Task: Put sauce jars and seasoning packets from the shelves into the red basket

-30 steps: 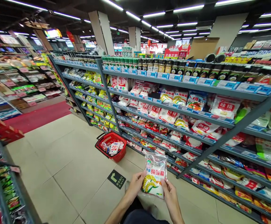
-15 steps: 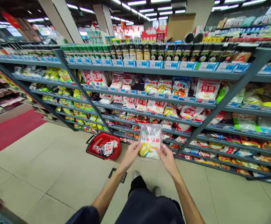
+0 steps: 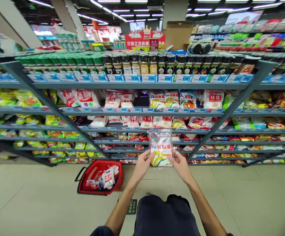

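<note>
Between my two hands is a clear plastic bag of MSG seasoning [image 3: 161,149], white with red lettering and a yellow and green print. My left hand [image 3: 143,164] pinches its left side, and my right hand [image 3: 180,165] grips its lower right edge. The bag is upright, its front facing me, in front of the lower shelves. On the floor to the left stands a red shopping basket [image 3: 83,185], with several white and red packets [image 3: 108,178] in it. Matching yellow and white bags [image 3: 157,101] sit on the upper shelf.
A long grey shelf unit [image 3: 140,86] crosses the view, its top lined with spice jars [image 3: 144,64]. White and red bags [image 3: 87,97] fill the tiers below. A green exit sign [image 3: 132,207] lies on the tiled floor. A cardboard box [image 3: 178,34] stands behind the jars.
My view has turned to face the shelves more squarely, and they look more level. Both hands still hold the bag. The basket appears lower and further left.
</note>
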A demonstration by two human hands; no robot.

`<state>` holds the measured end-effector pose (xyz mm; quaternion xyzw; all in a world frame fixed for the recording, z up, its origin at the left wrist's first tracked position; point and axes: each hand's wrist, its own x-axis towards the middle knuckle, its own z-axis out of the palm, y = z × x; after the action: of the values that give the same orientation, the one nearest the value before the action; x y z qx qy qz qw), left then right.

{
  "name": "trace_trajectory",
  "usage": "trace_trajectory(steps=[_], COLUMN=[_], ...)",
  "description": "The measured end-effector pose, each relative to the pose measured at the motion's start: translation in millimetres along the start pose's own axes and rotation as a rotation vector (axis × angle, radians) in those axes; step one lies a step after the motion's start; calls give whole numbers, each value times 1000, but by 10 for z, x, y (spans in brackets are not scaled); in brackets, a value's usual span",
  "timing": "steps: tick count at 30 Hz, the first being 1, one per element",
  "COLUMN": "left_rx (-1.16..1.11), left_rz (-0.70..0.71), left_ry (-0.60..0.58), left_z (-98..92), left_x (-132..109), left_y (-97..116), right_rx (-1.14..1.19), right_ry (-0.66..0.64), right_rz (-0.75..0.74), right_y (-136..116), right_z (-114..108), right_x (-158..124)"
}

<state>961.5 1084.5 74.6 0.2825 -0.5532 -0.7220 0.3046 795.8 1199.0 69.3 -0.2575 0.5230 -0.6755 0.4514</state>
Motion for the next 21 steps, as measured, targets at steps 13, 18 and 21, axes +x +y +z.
trace_trajectory(steps=[13, 18, 21], left_rx=[-30, 125, 376], left_rz=[18, 178, 348], left_ry=[-25, -40, 15], left_z=[186, 471, 620], left_x=[695, 1340, 1973], left_y=[62, 340, 655], right_rx=[8, -145, -416], right_ry=[85, 7, -4], right_rz=[-163, -329, -498], right_y=[-208, -663, -1137], right_z=[-197, -529, -687], right_x=[620, 1272, 1868])
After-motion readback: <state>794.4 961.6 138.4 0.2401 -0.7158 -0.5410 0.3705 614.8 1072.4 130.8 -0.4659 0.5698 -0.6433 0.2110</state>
